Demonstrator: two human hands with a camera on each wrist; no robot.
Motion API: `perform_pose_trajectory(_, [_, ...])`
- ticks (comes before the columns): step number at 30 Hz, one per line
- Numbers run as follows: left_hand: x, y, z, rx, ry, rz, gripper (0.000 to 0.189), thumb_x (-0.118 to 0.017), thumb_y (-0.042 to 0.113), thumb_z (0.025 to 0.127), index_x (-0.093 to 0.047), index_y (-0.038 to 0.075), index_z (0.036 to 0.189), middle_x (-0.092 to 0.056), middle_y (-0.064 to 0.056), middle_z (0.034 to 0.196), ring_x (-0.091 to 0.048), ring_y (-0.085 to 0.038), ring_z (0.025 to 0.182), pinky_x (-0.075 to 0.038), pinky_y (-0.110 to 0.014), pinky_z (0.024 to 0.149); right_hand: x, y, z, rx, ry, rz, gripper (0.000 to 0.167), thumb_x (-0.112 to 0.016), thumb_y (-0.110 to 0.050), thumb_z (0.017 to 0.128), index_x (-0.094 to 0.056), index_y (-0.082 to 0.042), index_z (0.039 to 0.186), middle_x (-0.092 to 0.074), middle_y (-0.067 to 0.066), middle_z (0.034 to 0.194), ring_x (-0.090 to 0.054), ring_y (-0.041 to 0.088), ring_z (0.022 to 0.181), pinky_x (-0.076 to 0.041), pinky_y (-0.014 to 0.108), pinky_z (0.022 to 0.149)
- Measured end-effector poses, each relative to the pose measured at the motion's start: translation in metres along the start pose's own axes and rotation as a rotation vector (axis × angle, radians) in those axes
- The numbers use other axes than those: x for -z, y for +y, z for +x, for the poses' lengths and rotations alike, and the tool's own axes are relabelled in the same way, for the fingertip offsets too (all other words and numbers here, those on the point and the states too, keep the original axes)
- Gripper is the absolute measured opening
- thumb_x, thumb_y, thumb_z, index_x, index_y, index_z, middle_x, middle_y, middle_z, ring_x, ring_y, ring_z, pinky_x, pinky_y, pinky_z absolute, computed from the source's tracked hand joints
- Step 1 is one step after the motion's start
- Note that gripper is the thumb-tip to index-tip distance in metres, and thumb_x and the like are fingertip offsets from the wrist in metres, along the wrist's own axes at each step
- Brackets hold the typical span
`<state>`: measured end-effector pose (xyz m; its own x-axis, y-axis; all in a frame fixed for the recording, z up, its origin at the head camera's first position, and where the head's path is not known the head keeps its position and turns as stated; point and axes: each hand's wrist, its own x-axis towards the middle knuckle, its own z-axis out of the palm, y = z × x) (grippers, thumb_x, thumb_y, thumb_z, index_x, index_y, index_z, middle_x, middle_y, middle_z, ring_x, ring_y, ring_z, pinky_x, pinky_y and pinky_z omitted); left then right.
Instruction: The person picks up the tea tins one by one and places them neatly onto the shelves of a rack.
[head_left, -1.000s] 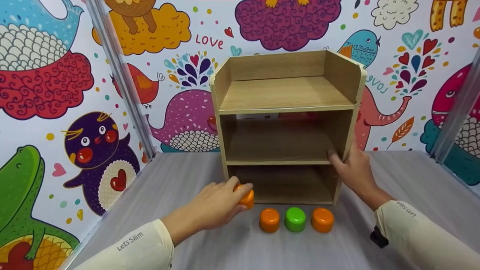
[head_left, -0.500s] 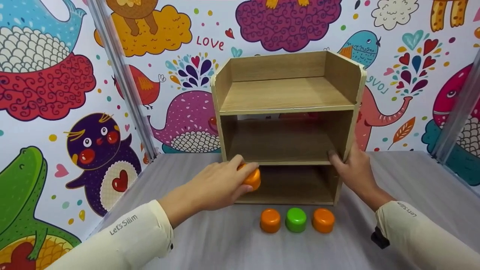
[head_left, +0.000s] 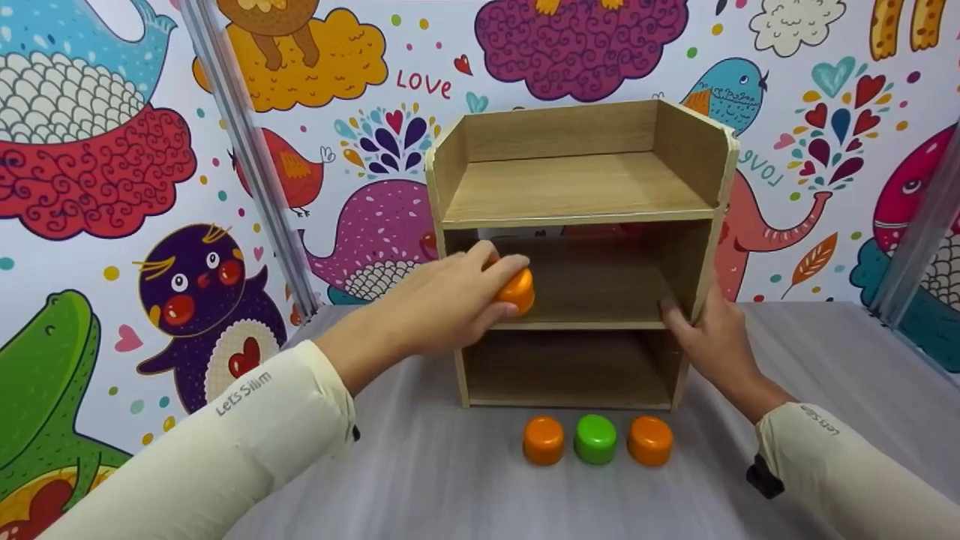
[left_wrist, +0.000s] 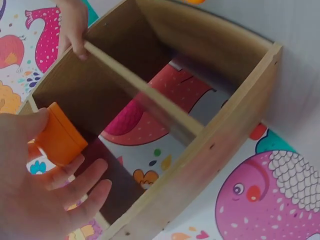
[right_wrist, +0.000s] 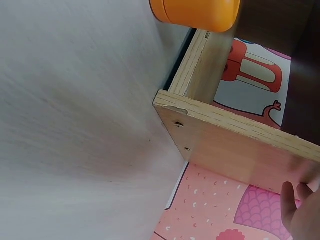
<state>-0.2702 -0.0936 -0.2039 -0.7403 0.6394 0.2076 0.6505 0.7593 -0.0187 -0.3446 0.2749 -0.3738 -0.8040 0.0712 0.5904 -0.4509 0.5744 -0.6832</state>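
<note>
My left hand (head_left: 442,304) grips a small orange plastic cylinder (head_left: 520,292) with a rounded end, in front of the middle compartment of a wooden shelf unit (head_left: 577,184). In the left wrist view, the thumb and fingers hold this orange cylinder (left_wrist: 61,137) near the opening. At the unit's right side, my right hand (head_left: 711,334) grips the side panel, its thumb on the front edge by the middle shelf board. The right wrist view shows a few fingertips (right_wrist: 289,202) at the outer face of that panel.
On the grey table (head_left: 450,480), a row in front of the unit holds an orange cylinder (head_left: 544,441), a green cylinder (head_left: 596,439) and another orange cylinder (head_left: 650,441). Behind stands a wall panel (head_left: 360,142) printed with cartoon animals.
My left hand has lifted the orange cylinder from beside the bottom compartment up to the middle one. The right hand keeps its hold on the unit; the row of cylinders is unchanged.
</note>
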Motion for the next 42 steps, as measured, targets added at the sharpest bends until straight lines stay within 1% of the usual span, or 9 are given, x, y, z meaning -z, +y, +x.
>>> perform_pose_trajectory(7, [0.020, -0.005, 0.015, 0.047, 0.016, 0.014, 0.061, -0.064, 0.042, 0.112, -0.047, 0.022, 0.167, -0.057, -0.011, 0.130, -0.063, -0.025, 0.110, -0.059, -0.042, 0.098, 0.001, -0.001, -0.001, -0.029, -0.014, 0.023, 0.077, -0.070, -0.029, 0.108, -0.027, -0.008, 0.168, -0.053, 0.029, 0.158, -0.059, 0.059, 0.135, -0.047, 0.075, 0.099])
perform_pose_trajectory(11, [0.027, -0.011, 0.021, 0.061, 0.016, 0.008, 0.059, -0.064, 0.040, 0.112, -0.048, 0.023, 0.166, -0.056, -0.011, 0.130, -0.062, -0.025, 0.110, -0.059, -0.042, 0.096, 0.001, 0.000, -0.001, -0.019, -0.005, -0.003, 0.077, -0.070, -0.030, 0.108, -0.027, -0.008, 0.168, -0.054, 0.029, 0.157, -0.061, 0.059, 0.133, -0.047, 0.076, 0.100])
perform_pose_trajectory(14, [0.032, -0.014, 0.026, 0.072, 0.007, 0.007, 0.058, -0.063, 0.039, 0.112, -0.048, 0.022, 0.166, -0.056, -0.011, 0.131, -0.060, -0.025, 0.113, -0.058, -0.042, 0.099, 0.000, 0.000, 0.000, -0.004, 0.006, -0.016, 0.075, -0.070, -0.029, 0.108, -0.029, -0.007, 0.167, -0.056, 0.029, 0.154, -0.062, 0.058, 0.131, -0.049, 0.075, 0.099])
perform_pose_trajectory(18, [0.040, -0.015, 0.034, 0.074, 0.004, 0.022, 0.057, -0.062, 0.040, 0.113, -0.048, 0.021, 0.165, -0.054, -0.011, 0.134, -0.057, -0.026, 0.117, -0.055, -0.043, 0.104, 0.000, 0.000, 0.001, 0.014, 0.024, -0.024, 0.072, -0.070, -0.029, 0.108, -0.034, -0.004, 0.164, -0.060, 0.030, 0.150, -0.065, 0.056, 0.129, -0.050, 0.074, 0.100])
perform_pose_trajectory(22, [0.048, -0.013, 0.039, 0.066, 0.005, 0.041, 0.057, -0.060, 0.041, 0.113, -0.047, 0.021, 0.165, -0.053, -0.012, 0.136, -0.055, -0.028, 0.120, -0.053, -0.045, 0.104, 0.001, 0.001, 0.000, 0.023, 0.034, -0.037, 0.068, -0.070, -0.029, 0.107, -0.037, -0.001, 0.160, -0.062, 0.031, 0.146, -0.066, 0.055, 0.126, -0.049, 0.074, 0.103])
perform_pose_trajectory(25, [0.052, -0.013, 0.041, 0.073, 0.002, 0.046, 0.057, -0.059, 0.041, 0.114, -0.046, 0.021, 0.166, -0.053, -0.013, 0.138, -0.054, -0.029, 0.121, -0.053, -0.047, 0.106, 0.000, 0.001, 0.000, 0.023, 0.029, -0.032, 0.068, -0.069, -0.029, 0.108, -0.036, 0.000, 0.160, -0.062, 0.032, 0.147, -0.066, 0.056, 0.126, -0.048, 0.075, 0.103])
perform_pose_trajectory(31, [0.058, -0.019, 0.046, 0.091, 0.004, 0.035, 0.058, -0.059, 0.038, 0.114, -0.044, 0.019, 0.167, -0.051, -0.015, 0.141, -0.054, -0.032, 0.123, -0.051, -0.049, 0.110, 0.001, 0.001, 0.000, 0.031, 0.020, -0.010, 0.074, -0.070, -0.028, 0.108, -0.031, -0.004, 0.166, -0.059, 0.031, 0.152, -0.064, 0.058, 0.129, -0.047, 0.076, 0.101])
perform_pose_trajectory(35, [0.061, -0.024, 0.048, 0.119, 0.009, 0.028, 0.059, -0.059, 0.038, 0.114, -0.043, 0.020, 0.168, -0.050, -0.015, 0.144, -0.055, -0.032, 0.123, -0.051, -0.049, 0.111, 0.001, 0.002, -0.001, 0.029, 0.009, -0.001, 0.074, -0.070, -0.028, 0.108, -0.031, -0.005, 0.166, -0.058, 0.030, 0.153, -0.064, 0.058, 0.130, -0.048, 0.075, 0.100])
perform_pose_trajectory(42, [0.065, -0.030, 0.053, 0.145, 0.018, -0.011, 0.057, -0.059, 0.034, 0.115, -0.043, 0.017, 0.166, -0.050, -0.016, 0.139, -0.058, -0.033, 0.117, -0.053, -0.046, 0.106, -0.001, 0.003, -0.002, 0.030, 0.009, 0.008, 0.073, -0.070, -0.028, 0.108, -0.031, -0.005, 0.166, -0.059, 0.029, 0.151, -0.064, 0.058, 0.129, -0.049, 0.074, 0.099])
